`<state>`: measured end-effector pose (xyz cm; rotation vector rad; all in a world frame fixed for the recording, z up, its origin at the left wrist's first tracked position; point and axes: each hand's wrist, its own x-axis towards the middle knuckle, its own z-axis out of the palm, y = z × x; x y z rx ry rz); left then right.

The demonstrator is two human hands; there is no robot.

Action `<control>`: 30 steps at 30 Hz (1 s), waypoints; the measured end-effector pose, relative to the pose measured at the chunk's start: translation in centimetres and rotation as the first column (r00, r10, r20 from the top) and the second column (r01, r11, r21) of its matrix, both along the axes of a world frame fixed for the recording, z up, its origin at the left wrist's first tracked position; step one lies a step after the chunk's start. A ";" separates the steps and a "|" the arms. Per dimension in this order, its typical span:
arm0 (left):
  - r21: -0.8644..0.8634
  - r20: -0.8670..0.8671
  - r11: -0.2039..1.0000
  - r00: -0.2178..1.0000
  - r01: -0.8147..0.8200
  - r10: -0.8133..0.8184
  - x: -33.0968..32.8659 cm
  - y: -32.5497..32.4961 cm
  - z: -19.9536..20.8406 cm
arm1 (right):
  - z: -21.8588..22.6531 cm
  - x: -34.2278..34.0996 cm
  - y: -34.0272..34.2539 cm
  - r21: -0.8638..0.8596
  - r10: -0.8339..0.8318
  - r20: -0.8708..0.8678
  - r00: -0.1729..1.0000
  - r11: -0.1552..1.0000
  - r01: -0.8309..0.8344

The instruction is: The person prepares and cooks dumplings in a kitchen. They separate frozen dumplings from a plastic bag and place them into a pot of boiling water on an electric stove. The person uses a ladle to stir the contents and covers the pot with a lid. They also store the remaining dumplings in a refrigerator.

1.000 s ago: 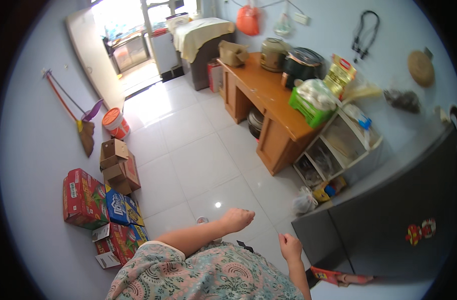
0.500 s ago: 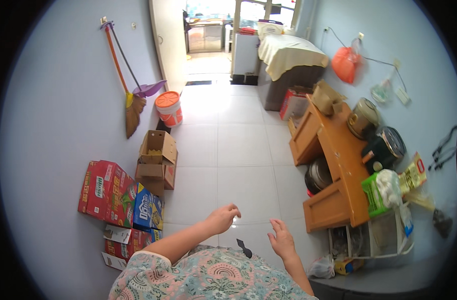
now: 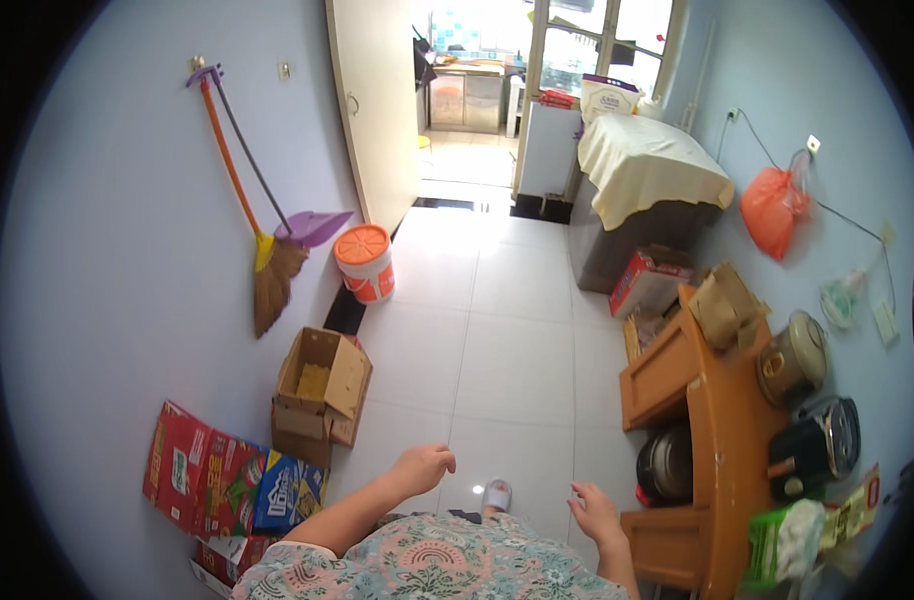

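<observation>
My left hand (image 3: 424, 470) hangs over the floor in front of my body, fingers loosely bent and nothing in them. To its right my right hand (image 3: 596, 512) is held out with the fingers apart, also holding nothing. Neither touches anything. Between and below them a foot in a light slipper (image 3: 496, 494) shows on the tiles. Nearest my right hand is the orange-brown wooden cabinet (image 3: 725, 440), with a dark pot (image 3: 667, 465) inside. Left of my left hand stand an open cardboard box (image 3: 349, 382) and red and blue cartons (image 3: 291, 492).
White floor tiles (image 3: 517, 355) lead to an open door (image 3: 375, 110) and a bright room. An orange-lidded bucket (image 3: 365, 268) and a hanging broom (image 3: 277, 270) are along the left wall. A cloth-covered unit (image 3: 652, 165), rice cooker (image 3: 792, 358) and red bag (image 3: 774, 213) are at right.
The view has moved forward, so the bucket, box and cabinet sit lower and closer. A slippered foot has come into sight. The fingers of my left hand are more bent than before.
</observation>
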<state>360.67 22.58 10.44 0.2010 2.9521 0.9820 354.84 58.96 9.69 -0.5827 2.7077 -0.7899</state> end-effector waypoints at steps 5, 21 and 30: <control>-0.019 -0.065 0.996 0.994 -0.092 0.091 -12.3 -4.7 2.2 | 3.4 -19.1 -7.3 -0.024 0.139 -0.226 0.964 0.989 -0.148; 0.539 -0.094 0.823 0.958 -0.180 0.271 -54.8 -29.8 4.6 | 3.4 -59.9 -46.1 -0.791 0.443 0.392 0.806 0.610 0.050; 0.831 -0.111 0.556 0.987 0.027 0.118 -87.5 -32.9 8.3 | 13.2 -83.2 -63.7 -0.932 0.219 0.361 0.906 0.085 0.351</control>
